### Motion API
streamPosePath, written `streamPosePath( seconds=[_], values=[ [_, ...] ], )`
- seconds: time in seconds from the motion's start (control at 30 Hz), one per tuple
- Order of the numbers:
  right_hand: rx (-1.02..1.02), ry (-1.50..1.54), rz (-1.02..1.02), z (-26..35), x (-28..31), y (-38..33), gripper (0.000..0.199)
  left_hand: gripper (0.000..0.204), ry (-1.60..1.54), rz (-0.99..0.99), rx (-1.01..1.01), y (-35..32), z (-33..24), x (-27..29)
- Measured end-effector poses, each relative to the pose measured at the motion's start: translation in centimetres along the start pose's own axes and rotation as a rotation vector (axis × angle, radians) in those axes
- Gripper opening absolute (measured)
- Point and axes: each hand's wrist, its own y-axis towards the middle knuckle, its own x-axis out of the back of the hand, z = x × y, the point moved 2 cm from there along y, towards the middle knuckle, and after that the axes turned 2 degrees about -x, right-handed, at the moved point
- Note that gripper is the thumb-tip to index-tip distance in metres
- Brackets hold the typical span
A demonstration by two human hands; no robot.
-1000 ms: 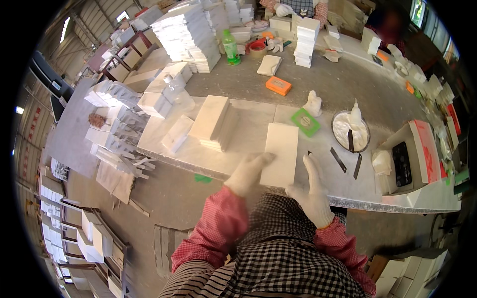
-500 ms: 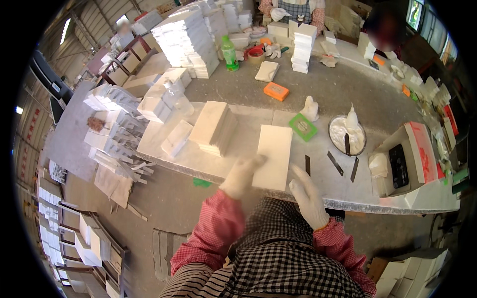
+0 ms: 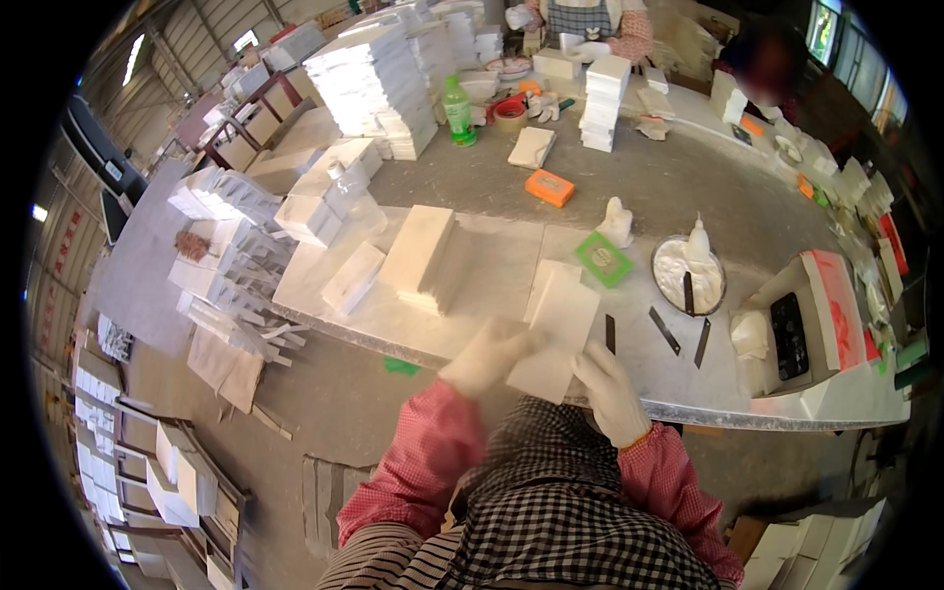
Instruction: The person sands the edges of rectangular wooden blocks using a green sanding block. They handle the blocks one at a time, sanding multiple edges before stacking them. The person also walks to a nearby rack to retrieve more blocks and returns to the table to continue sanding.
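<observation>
Sheet [image 3: 557,334] is off the bench edge now, pulled nearer the body than half a second ago, when it lay flatter and farther up the bench [image 3: 629,187]. Both gloved hands are clamped on it: left hand [image 3: 489,356] grips its left edge, blurred with motion, and right hand [image 3: 610,391] holds the lower right corner. The sheet tilts over the bench rim, its far end still above the worktop.

The bench itself is a long grey slab with a paler board across the front, curving away in the lens. Tall stacks [image 3: 369,84] of white sheets stand at the far left, a lower stack [image 3: 421,258] sits just left of the sheet, and loose white pieces [image 3: 231,265] spill off the left end. To the right sit an open box [image 3: 801,329], a round glue dish [image 3: 686,277], a green pad [image 3: 603,260], an orange block [image 3: 550,187] and a green bottle [image 3: 457,110]. Thin dark blades [image 3: 665,330] lie just right of the sheet. Another person [image 3: 590,20] works at the far side. Concrete floor below, shed roof beyond.
</observation>
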Motion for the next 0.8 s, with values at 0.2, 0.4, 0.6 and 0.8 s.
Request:
streamPosePath(
  seconds=[0.2,0.4,0.6,0.8],
  values=[
    [0.094,0.309,-0.224,-1.1,3.3,2.0,0.050,0.034,0.321,0.169,0.121,-0.9,-3.4,0.3],
    [-0.186,-0.346,0.270,4.6,4.9,0.3,0.035,0.045,0.548,0.420,-0.005,0.0,-1.9,0.8],
    [0.057,-0.278,-0.104,2.4,6.0,-0.1,0.028,0.062,0.583,0.198,-0.124,0.9,-5.3,1.8],
    [0.174,-0.418,-0.598,0.7,1.4,1.3,0.025,0.066,-0.009,-0.263,0.062,1.7,-1.1,-1.6]
  ],
)
